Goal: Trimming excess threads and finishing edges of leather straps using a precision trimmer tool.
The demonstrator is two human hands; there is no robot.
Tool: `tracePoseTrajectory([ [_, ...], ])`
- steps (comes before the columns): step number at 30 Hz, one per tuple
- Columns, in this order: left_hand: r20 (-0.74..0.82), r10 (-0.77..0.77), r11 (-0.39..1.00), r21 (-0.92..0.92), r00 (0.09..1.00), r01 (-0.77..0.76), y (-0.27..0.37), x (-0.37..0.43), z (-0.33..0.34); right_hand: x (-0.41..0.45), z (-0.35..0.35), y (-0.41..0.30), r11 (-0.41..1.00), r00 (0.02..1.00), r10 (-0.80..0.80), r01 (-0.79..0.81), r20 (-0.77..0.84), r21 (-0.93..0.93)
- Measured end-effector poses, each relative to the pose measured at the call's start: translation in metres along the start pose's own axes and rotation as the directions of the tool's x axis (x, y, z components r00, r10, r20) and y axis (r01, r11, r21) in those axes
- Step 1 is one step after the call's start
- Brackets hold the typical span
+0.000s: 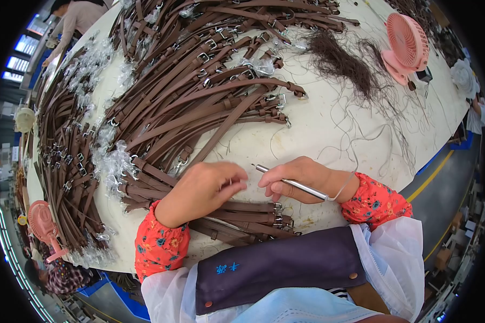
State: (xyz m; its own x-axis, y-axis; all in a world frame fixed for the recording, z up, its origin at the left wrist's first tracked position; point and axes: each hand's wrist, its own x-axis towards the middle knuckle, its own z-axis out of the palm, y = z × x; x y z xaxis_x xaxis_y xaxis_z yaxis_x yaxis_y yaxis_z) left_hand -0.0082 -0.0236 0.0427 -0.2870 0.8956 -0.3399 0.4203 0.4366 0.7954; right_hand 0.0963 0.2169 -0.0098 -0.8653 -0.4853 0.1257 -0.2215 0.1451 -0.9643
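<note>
My right hand (303, 179) holds a slim metal pen-like tool (295, 183), its pointed tip towards my left hand. A thin pale cord (352, 161) runs from the tool's rear end across my right wrist. My left hand (208, 187) hovers beside the tip, thumb and fingers apart, with nothing seen between them. Brown straps with metal buckles (250, 216) lie below and behind my left hand. A larger heap of brown buckled straps (178, 97) spreads above it, some with plastic-wrapped metal clasps (121, 165).
A pink fan (406, 44) stands at the upper right, near a tangle of dark threads (343, 64). More straps (64, 161) and another pink fan (42, 220) are on the left. People (70, 24) are beyond the pale table (315, 141).
</note>
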Motion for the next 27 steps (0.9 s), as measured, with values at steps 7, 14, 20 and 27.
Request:
tracePoseTrajectory([
  [7, -0.629, 0.275, 0.812, 0.557, 0.727, 0.175, -0.029, 0.021, 0.007, 0.001, -0.001, 0.004, 0.994, 0.94, -0.069, 0.038, -0.334, -0.099],
  [14, -0.642, 0.15, 0.988, 0.11, 0.752, -0.104, -0.013, 0.006, 0.003, 0.011, -0.023, -0.002, 0.868, 0.802, -0.348, 0.08, -0.486, -0.491],
  [20, -0.371, 0.233, 0.971, 0.043, 0.899, -0.234, 0.004, -0.007, -0.004, 0.021, -0.023, 0.0, 0.767, 0.822, -0.388, 0.037, -0.417, -0.64],
  [27, -0.121, -0.019, 0.998, -0.065, 0.993, 0.011, 0.022, -0.016, -0.015, 0.01, -0.026, 0.009, 0.757, 0.78, -0.525, 0.244, -0.341, -0.606],
])
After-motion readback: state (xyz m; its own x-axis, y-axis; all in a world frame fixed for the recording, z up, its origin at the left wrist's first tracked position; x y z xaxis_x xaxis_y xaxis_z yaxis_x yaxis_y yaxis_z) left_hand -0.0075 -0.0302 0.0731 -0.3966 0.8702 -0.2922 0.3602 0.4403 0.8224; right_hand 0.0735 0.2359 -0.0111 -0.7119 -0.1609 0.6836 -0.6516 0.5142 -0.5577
